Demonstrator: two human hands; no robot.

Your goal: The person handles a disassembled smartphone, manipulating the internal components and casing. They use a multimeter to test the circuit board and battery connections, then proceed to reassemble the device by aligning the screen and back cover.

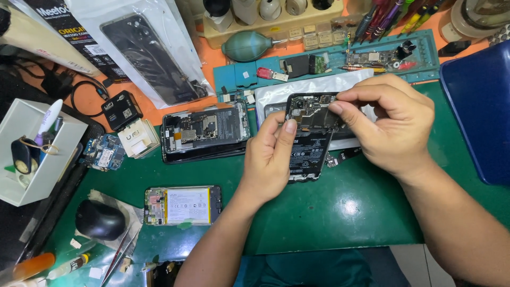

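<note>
The left hand [271, 159] was clamped on an opened smartphone [311, 138] with its back cover off, thumb pressed along the phone's left edge and the other fingers wrapped behind it, holding it tilted just above the green surface [340, 207]. The right hand [390, 125] came in from the upper right, its fingertips pinched together on the circuit board area at the top of that phone; what, if anything, sat between the fingertips was too small to tell. The phone's black battery filled its lower half.

Beneath and behind the held phone lay a silvery antistatic bag [313, 87]. Just to the left, a second disassembled phone [204, 130] rested flat with its boards exposed. Nearer the person, a third open phone with a white-labelled battery [183, 205] lay on the surface, and left of that a black computer mouse [99, 219] with tweezers [119, 252] beside it. A small blue circuit board [103, 152] sat near a white box [29, 154] at the left edge. At the far side, a teal repair tray [340, 66] carried small parts, a green rubber air blower [248, 45] lay behind it, and a clear bag holding a phone back panel [146, 56] rested on the orange mat. A blue tray [478, 111] stood at the right.
</note>
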